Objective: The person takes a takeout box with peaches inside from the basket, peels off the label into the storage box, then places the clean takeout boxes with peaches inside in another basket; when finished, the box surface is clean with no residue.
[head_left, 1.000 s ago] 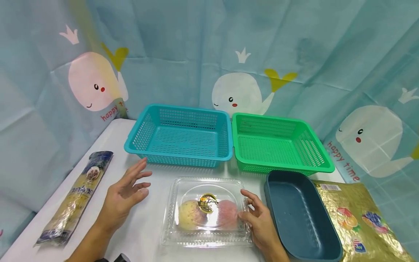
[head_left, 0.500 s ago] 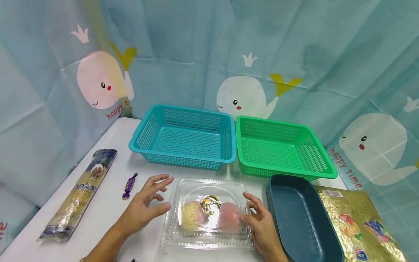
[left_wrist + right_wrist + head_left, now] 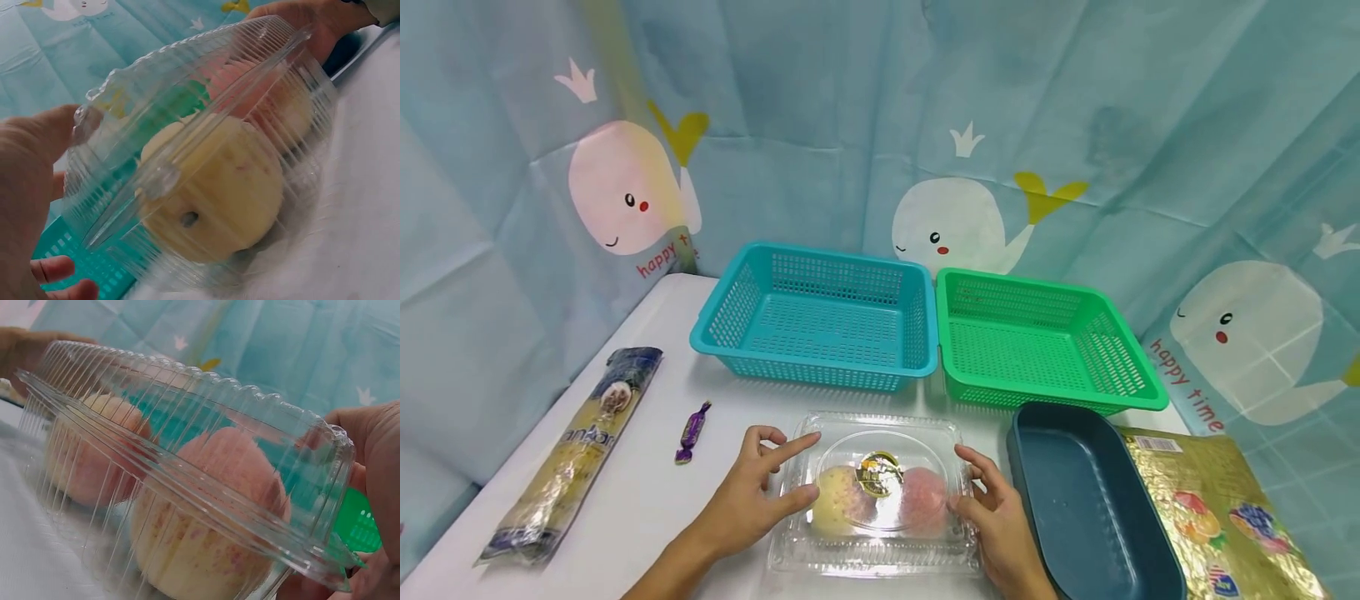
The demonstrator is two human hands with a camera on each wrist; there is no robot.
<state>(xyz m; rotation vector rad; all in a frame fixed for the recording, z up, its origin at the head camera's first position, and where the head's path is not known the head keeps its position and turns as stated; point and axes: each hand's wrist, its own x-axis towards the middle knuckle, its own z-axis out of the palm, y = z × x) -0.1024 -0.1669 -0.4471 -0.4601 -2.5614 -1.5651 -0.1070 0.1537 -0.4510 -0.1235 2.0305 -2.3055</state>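
A clear plastic clamshell box [image 3: 880, 550] with a round black-and-gold label lies at the front middle of the table. Through its lid show a round yellow piece [image 3: 212, 187] and a pink-and-yellow one [image 3: 212, 512]. My right hand [image 3: 1000, 517] grips the box's right side, thumb on the lid and fingers at the rim. On the opposite side, my left hand [image 3: 752, 492] reaches over the edge with thumb and index finger extended. In the left wrist view its thumb is right at the lid's corner, while the lower fingers stand apart from the box.
Behind the box stand a blue basket [image 3: 827, 379] and a green basket [image 3: 1037, 392]. A dark blue tub [image 3: 1082, 500] sits at right beside a gold bag [image 3: 1217, 500]. Leftward lie a purple-wrapped candy [image 3: 692, 433] and a long gold-and-blue packet [image 3: 572, 458]. A curtain [image 3: 820, 125] hangs behind.
My left hand has moved right, from beside the packet to the box's left edge, revealing the purple candy. My right hand stays at the box's right side.
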